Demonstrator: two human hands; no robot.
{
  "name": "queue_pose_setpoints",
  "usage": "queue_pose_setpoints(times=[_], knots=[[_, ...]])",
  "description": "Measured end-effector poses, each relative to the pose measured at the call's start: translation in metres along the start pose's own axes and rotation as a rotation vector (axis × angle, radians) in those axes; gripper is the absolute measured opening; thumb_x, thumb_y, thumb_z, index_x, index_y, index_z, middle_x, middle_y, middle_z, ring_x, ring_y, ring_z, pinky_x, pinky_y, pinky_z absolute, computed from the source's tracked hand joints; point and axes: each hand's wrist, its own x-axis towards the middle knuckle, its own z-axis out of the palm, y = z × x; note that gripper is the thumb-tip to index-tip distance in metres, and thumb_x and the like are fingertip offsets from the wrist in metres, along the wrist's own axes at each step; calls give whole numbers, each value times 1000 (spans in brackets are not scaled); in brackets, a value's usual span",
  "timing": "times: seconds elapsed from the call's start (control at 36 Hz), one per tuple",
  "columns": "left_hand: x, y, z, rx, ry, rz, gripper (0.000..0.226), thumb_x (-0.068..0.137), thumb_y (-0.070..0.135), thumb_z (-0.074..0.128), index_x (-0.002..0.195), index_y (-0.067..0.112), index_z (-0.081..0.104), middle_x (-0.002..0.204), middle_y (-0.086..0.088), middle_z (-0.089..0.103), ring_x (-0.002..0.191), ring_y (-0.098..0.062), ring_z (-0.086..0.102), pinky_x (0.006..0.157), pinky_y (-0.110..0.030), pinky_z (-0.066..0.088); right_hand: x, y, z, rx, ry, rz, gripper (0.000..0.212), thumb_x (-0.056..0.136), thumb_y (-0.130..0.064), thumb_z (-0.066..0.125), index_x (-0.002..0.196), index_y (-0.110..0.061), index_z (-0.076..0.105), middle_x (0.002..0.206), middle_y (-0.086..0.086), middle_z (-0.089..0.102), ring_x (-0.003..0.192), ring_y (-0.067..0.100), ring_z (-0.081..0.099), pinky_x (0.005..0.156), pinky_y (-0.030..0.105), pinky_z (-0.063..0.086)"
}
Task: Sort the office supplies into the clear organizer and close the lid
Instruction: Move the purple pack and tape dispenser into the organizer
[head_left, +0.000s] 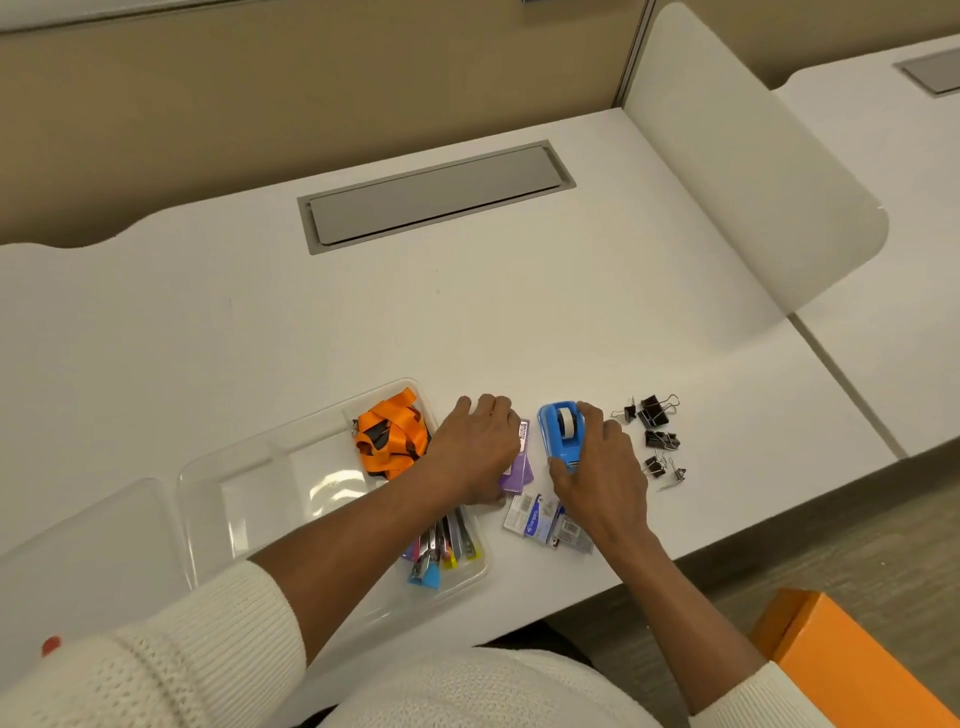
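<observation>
The clear organizer (249, 467) lies on the desk at lower left, its lid (88, 540) open flat to the left. An orange lanyard (392, 434) fills its far right compartment; several staplers and pens (441, 545) lie in the near right one, partly under my left forearm. My left hand (475, 447) rests closed over purple sticky-note packs (519, 465) just right of the organizer. My right hand (597, 470) grips a blue tape dispenser (560, 431) standing on the desk. Small staple packets (540, 519) sit in front of it. Several black binder clips (657, 436) lie to the right.
A grey cable hatch (436, 195) is set into the white desk (519, 322) farther back. A rounded white divider (753, 166) rises at the right. An orange box (841, 654) sits below the desk edge at lower right.
</observation>
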Motion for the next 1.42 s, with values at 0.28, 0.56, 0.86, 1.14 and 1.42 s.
queue_pose_setpoints(times=[0.28, 0.56, 0.86, 1.14, 1.42], knots=[[0, 8, -4, -169, 36, -63, 89, 73, 54, 82, 137, 5, 44, 129, -15, 47, 119, -29, 47, 88, -42, 49, 1, -4, -4, -13, -1, 19, 76, 79, -35, 79, 140, -24, 36, 118, 7, 59, 101, 24, 60, 65, 33, 50], [-18, 3, -16, -159, 197, -176, 91, 53, 43, 94, 125, 7, 51, 122, -14, 51, 112, -29, 50, 83, -38, 47, 2, -9, -11, 67, 10, 88, 76, 81, -28, 80, 145, -21, 39, 117, 11, 63, 98, 28, 64, 74, 41, 56], [-134, -54, -25, -526, 384, -548, 102, 57, 40, 95, 140, 15, 39, 133, -4, 39, 127, -22, 37, 86, -34, 58, -13, -70, -29, 278, 58, -93, 74, 79, -33, 82, 140, -31, 39, 114, -2, 66, 90, 20, 66, 73, 31, 46], [-239, -120, 14, -400, 65, -737, 99, 55, 33, 96, 134, 16, 39, 129, -2, 37, 126, -22, 42, 79, -36, 62, -51, -178, -3, 322, -185, -312, 66, 75, -39, 75, 130, -44, 39, 102, -18, 64, 84, 10, 66, 70, 32, 52], [-230, -143, 40, -208, -48, -616, 100, 48, 63, 87, 131, 21, 50, 126, -3, 52, 116, -23, 54, 90, -34, 47, -72, -230, 55, 92, -210, -408, 71, 80, -38, 75, 142, -25, 42, 120, -1, 65, 103, 18, 63, 77, 37, 60]])
